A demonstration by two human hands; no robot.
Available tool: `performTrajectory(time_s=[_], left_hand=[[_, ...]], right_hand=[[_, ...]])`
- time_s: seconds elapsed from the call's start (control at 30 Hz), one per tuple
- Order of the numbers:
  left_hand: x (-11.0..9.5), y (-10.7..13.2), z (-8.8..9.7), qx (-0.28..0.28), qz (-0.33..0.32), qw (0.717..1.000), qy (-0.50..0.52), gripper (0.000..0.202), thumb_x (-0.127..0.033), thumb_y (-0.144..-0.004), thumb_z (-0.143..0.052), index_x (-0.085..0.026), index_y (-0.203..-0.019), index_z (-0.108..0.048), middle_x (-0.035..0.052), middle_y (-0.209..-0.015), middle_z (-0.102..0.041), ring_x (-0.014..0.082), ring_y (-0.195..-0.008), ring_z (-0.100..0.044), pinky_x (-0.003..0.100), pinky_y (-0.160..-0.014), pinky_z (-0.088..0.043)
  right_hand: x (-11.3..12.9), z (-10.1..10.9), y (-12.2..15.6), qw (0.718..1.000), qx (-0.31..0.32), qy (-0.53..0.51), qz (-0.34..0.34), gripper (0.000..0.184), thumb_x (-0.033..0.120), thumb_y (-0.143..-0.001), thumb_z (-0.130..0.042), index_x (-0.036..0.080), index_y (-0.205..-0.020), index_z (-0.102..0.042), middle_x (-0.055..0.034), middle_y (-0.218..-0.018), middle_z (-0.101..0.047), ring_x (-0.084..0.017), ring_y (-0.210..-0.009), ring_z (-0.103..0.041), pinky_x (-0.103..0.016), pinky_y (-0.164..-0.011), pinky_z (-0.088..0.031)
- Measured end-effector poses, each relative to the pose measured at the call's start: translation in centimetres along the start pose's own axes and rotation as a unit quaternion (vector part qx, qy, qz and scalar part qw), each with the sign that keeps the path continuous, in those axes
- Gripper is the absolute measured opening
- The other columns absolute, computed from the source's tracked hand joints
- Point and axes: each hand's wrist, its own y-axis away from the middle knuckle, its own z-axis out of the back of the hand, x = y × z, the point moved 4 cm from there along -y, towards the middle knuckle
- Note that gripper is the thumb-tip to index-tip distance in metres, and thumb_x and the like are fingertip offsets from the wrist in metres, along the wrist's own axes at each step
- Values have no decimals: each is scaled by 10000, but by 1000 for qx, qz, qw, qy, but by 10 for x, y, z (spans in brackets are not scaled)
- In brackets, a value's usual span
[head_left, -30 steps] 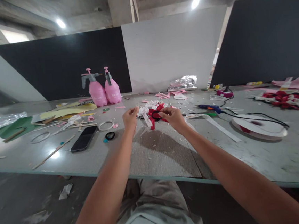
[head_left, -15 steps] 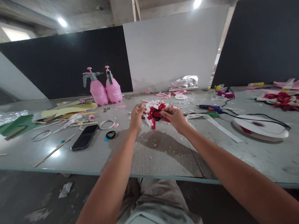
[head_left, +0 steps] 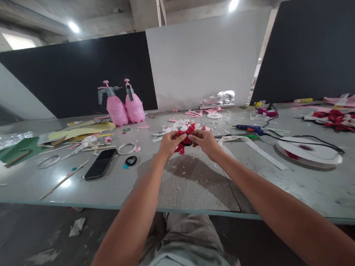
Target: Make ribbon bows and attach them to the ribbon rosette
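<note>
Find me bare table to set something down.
Open: between the smartphone and left forearm, and between the right forearm and ribbon spool, both reaching the table edge. Crowded: around the left hand and right hand, which hold red ribbon before white scraps, and left-rear, around the yellow sheet and green sheet.

Grey tabletop (head_left: 350, 186), black phone (head_left: 100, 164), white spool (head_left: 314, 157), pink spray bottles (head_left: 117, 110)

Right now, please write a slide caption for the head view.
Left hand and right hand hold red ribbon over a cluttered table.
</note>
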Motion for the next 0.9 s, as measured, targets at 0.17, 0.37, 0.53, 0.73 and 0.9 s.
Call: performTrajectory(time_s=[0.17,0.37,0.53,0.73,0.9], left_hand=[[-3,2,-2,6,7,1000,-6,282,-410,-723,-689,-133,-731,-639,-3,-672,-617,113,-628,-531,245,-640,-402],[-1,1,-1,12,2,1000,-19,253,-383,-717,-679,-133,-729,-639,1,-682,-623,113,-634,-535,246,-649,-412],[0,0,-2,16,-15,998,-57,262,-381,-732,-664,-128,-798,-675,13,-700,-639,119,-634,-544,241,-629,-412],[-1,1,-1,-15,-54,990,-126,235,-366,-775,-621,-140,-779,-686,7,-670,-619,121,-632,-530,235,-613,-404],[-5,2,2,-31,-83,975,-203,264,-396,-803,-614,-146,-814,-700,22,-738,-666,141,-701,-571,247,-675,-432]], right_hand=[[-3,-1,0,1000,14,-2,-10,356,517,-691,-707,180,-716,-593,38,-625,-544,-87,-543,-470,-241,-546,-399],[-8,0,-1,1000,13,-12,-21,334,483,-687,-711,162,-740,-635,18,-652,-586,-86,-549,-476,-247,-554,-394],[-11,0,-2,1000,-4,-11,-19,324,460,-675,-711,155,-770,-661,4,-678,-613,-100,-581,-483,-253,-574,-395],[-13,2,-4,998,-27,59,-5,313,458,-712,-671,151,-773,-666,19,-613,-577,-110,-565,-455,-255,-557,-345],[-10,6,-6,997,-27,75,2,392,486,-703,-681,157,-917,-670,-9,-705,-633,-126,-603,-507,-255,-570,-382]])
